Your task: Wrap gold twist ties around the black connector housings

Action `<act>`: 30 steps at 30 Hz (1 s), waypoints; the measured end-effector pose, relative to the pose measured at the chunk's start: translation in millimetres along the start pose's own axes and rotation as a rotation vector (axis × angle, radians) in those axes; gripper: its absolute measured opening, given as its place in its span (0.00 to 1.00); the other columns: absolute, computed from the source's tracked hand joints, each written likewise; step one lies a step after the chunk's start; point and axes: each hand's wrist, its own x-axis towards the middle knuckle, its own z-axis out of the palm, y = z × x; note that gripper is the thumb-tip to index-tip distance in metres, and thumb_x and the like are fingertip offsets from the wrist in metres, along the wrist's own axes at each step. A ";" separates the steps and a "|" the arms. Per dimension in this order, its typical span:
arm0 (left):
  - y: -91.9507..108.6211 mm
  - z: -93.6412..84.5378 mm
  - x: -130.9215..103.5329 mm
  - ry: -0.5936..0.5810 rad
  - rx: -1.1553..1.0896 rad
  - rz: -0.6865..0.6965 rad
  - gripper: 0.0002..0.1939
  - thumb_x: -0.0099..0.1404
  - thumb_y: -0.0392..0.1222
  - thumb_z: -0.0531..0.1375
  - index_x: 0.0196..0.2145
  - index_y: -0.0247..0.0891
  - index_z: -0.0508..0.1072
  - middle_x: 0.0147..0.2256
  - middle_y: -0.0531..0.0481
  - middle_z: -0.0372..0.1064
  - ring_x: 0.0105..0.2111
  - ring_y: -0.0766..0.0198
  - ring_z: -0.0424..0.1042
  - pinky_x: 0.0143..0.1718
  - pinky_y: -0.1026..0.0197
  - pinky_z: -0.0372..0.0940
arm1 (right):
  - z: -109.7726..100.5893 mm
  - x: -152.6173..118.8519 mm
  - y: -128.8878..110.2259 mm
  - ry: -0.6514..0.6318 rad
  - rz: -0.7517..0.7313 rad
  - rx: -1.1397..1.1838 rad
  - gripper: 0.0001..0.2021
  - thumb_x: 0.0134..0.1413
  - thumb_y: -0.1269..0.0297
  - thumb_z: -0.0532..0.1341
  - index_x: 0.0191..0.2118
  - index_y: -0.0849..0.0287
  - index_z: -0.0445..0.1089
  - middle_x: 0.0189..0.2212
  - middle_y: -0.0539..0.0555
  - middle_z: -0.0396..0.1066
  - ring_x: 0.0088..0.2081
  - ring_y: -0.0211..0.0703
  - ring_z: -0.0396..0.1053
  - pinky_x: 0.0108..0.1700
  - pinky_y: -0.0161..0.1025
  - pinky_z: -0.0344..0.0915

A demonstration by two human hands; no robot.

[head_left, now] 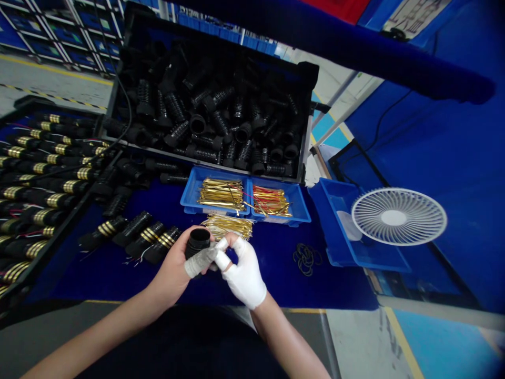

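A black ribbed tube (199, 240) stands with its open end up, wrapped by the fingers of my left hand (179, 266), whose thumb has grey tape on it. My right hand (245, 272), in a white covering, touches the tube's right side near the left thumb. Its thumb and index finger are pinched together; whatever lies between them is too small to make out. Just beyond the hands is a bundle of gold strips with white wires (231, 225). Several black tubes, some with gold rings (145, 238), lie to the left of my left hand.
Behind stands a big black crate (311, 126) of black ribbed parts. Two blue trays (185, 196) (303, 213) hold gold strips. Black rings (306, 259) lie on the right, near a blue bin (335, 247) and white fan (398, 217). A rack of ringed tubes (59, 231) fills the left.
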 end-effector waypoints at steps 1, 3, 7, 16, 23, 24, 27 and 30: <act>3.4 0.0 0.6 -0.019 -0.055 -0.021 0.17 0.60 0.49 0.70 0.42 0.41 0.72 0.23 0.57 0.65 0.22 0.70 0.61 0.28 0.66 0.63 | -5.7 -1.0 -0.1 0.016 -0.014 -0.008 0.05 0.59 0.66 0.62 0.31 0.56 0.69 0.27 0.47 0.71 0.29 0.38 0.69 0.37 0.37 0.66; 12.1 -3.5 3.4 -0.011 -0.161 -0.082 0.18 0.61 0.52 0.69 0.42 0.40 0.73 0.22 0.56 0.65 0.24 0.68 0.64 0.31 0.64 0.67 | -23.4 -2.8 1.6 0.099 -0.072 -0.007 0.03 0.63 0.65 0.60 0.40 0.55 0.71 0.35 0.49 0.74 0.26 0.35 0.68 0.35 0.37 0.67; 28.5 -20.1 12.4 0.101 -0.367 -0.270 0.27 0.57 0.60 0.69 0.45 0.35 0.77 0.28 0.49 0.72 0.30 0.63 0.73 0.37 0.58 0.74 | -70.9 -4.2 19.7 0.427 -0.307 -0.058 0.06 0.66 0.66 0.57 0.42 0.53 0.71 0.42 0.51 0.73 0.22 0.32 0.65 0.32 0.39 0.66; -1.8 -2.5 7.7 -0.161 -0.381 -0.526 0.22 0.62 0.54 0.67 0.44 0.32 0.79 0.31 0.43 0.77 0.27 0.59 0.77 0.28 0.59 0.76 | -72.1 -4.8 7.3 -0.122 -0.273 -0.196 0.29 0.55 0.59 0.70 0.62 0.48 0.66 0.46 0.55 0.73 0.35 0.41 0.71 0.40 0.41 0.70; -23.6 0.3 -7.9 -0.315 -0.417 -0.639 0.23 0.62 0.59 0.66 0.38 0.33 0.79 0.29 0.41 0.77 0.24 0.59 0.77 0.26 0.59 0.74 | -43.4 -13.3 -7.7 -0.149 -0.404 -0.153 0.04 0.60 0.61 0.64 0.36 0.53 0.73 0.30 0.51 0.69 0.31 0.42 0.70 0.35 0.39 0.68; -22.9 0.5 -9.0 -0.286 -0.433 -0.583 0.21 0.62 0.58 0.66 0.40 0.34 0.79 0.30 0.42 0.77 0.26 0.59 0.77 0.29 0.58 0.74 | -41.2 -15.5 -3.7 -0.103 -0.381 -0.145 0.05 0.60 0.61 0.64 0.34 0.54 0.72 0.29 0.51 0.68 0.31 0.42 0.69 0.35 0.40 0.67; -18.5 5.0 -9.6 -0.244 -0.423 -0.452 0.19 0.64 0.51 0.67 0.48 0.38 0.78 0.37 0.42 0.78 0.35 0.56 0.78 0.40 0.55 0.73 | -35.5 -21.5 6.1 0.064 -0.268 -0.125 0.08 0.60 0.64 0.62 0.30 0.55 0.65 0.28 0.50 0.64 0.30 0.41 0.66 0.35 0.40 0.65; -13.2 11.3 -6.7 -0.235 -0.365 -0.422 0.22 0.67 0.51 0.64 0.54 0.38 0.75 0.47 0.38 0.76 0.45 0.51 0.75 0.45 0.52 0.71 | -32.6 -25.3 6.7 0.131 -0.255 -0.233 0.09 0.58 0.68 0.61 0.28 0.54 0.62 0.28 0.49 0.63 0.31 0.42 0.65 0.35 0.40 0.62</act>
